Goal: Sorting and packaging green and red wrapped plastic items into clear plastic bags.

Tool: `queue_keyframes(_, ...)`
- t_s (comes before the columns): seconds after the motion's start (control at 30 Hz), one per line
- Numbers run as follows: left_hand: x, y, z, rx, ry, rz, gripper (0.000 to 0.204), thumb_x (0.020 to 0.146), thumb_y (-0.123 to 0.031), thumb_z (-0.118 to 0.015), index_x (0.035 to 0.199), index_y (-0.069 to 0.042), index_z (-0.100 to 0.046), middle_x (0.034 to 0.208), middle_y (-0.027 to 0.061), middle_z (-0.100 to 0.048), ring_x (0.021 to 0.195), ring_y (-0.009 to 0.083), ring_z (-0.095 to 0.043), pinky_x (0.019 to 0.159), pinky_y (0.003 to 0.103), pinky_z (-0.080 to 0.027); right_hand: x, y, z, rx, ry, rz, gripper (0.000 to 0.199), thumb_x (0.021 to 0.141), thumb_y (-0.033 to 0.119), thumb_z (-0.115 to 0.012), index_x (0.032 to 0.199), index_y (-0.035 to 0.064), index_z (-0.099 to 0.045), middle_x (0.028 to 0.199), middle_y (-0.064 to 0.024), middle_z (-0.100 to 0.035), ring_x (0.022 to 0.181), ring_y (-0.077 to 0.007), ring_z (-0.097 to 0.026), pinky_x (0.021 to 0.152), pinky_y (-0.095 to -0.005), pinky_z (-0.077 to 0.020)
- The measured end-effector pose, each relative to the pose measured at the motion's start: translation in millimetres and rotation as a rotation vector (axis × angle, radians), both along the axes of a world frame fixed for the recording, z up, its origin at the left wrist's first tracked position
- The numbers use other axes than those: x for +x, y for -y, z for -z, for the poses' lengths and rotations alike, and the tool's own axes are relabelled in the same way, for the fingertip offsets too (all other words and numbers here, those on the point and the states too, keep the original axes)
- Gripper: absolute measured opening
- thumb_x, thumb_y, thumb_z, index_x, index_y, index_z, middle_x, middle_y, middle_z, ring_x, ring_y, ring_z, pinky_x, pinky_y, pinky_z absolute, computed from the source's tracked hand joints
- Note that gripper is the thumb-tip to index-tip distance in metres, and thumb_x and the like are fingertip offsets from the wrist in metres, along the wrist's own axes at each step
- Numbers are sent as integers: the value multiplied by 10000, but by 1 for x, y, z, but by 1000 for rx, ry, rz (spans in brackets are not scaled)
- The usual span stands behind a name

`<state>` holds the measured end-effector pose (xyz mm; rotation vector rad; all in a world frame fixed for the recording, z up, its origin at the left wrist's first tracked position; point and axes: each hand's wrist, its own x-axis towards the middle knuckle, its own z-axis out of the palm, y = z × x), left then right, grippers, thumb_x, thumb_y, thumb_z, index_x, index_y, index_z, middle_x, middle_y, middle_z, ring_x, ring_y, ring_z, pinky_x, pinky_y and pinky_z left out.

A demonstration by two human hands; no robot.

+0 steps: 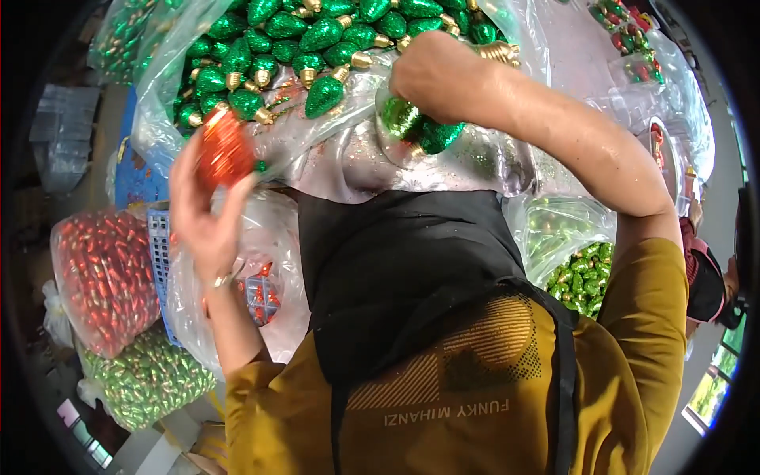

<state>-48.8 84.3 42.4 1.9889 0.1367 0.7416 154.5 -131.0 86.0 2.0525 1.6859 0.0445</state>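
Our left grip (pixel 207 207) is closed round a red glitter bulb (pixel 224 150), held up beside the open bag (pixel 158 111) of green bulbs (pixel 317 36), while our right grip (pixel 435 75) pinches a few green ones (pixel 419 127) just below that heap. To do this well, we judge, we should hold each bulb by its body, not its gold cap. We should lift slowly so the bag's loose plastic does not snag and spill the heap.
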Motion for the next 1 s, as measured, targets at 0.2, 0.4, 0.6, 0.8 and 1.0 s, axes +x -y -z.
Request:
queue_keyframes(0.2,94,60,-35,563,158,411,600,686,-95,-747,1226,-37,-494,1205,164,-512,1071,322,-554,865,345,-477,21,40,-48,202,-429,330,311,694,222,-699,916,16,-631,780,-139,-634,712,-226,-625,630,-328,-484)
queue_keyframes(0.4,118,94,-22,627,-83,756,575,662,-100,-735,1191,-42,-515,1193,157,-521,1026,337,-560,823,367,-483,11,104,-32,1181,-1267,691,467,769,262,-685,1125,-14,-561,882,-71,-629,771,-145,-606,675,-283,-477)
queue_keyframes(0.6,129,93,0,614,-229,927,509,671,-55,-695,1151,-65,-526,1069,141,-534,883,335,-580,757,405,-482,8,86,14,1198,-1434,721,485,811,276,-657,1177,-6,-509,906,-28,-598,812,-102,-579,718,-245,-463)
queue_keyframes(0.8,137,81,-1,633,-424,1033,552,693,-95,-688,1222,-79,-531,1243,140,-516,1034,309,-561,845,384,-467,24,79,15,999,-1332,650,470,809,293,-659,1157,10,-518,933,-28,-588,742,-94,-546,693,-235,-439)
queue_keyframes(1.0,110,86,-18,570,-349,1008,536,677,-135,-709,1181,-59,-546,1171,136,-519,1070,313,-521,886,377,-447,19,72,14,862,-970,546,481,774,308,-678,1143,43,-520,989,-64,-582,716,-122,-491,664,-271,-407)
